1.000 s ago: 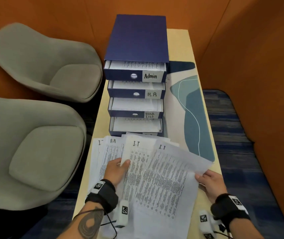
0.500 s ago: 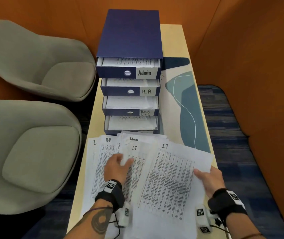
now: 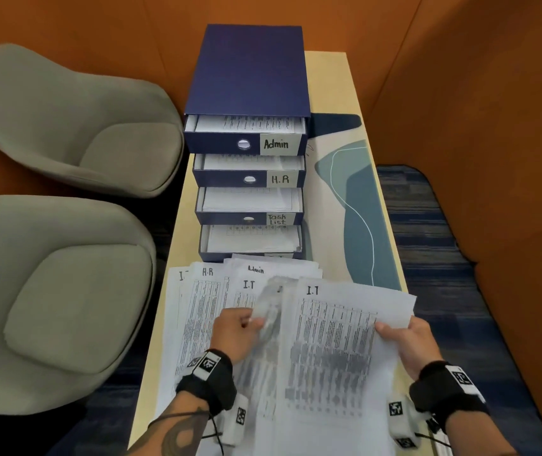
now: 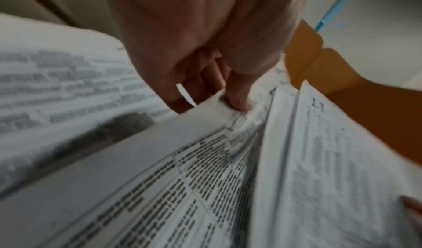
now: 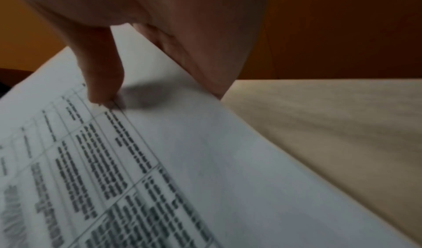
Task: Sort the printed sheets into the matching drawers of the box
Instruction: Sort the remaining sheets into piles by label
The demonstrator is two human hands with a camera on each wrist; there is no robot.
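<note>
Two hands (image 3: 404,343) — thin flat sheets (image 3: 332,343)

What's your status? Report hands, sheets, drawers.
Left hand pinching a blurred sheet. Right hand gripping I.T sheet. Four drawers open, nothing blocking.

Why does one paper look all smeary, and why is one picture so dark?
Head view: the sheet pinched by the left hand is smeared by fast motion, while the drawer labels stay sharp. Left wrist view: the print is soft and straight edges bend. Right wrist view: dim and grainy, with the thumb casting a shadow on the I.T sheet.
</note>
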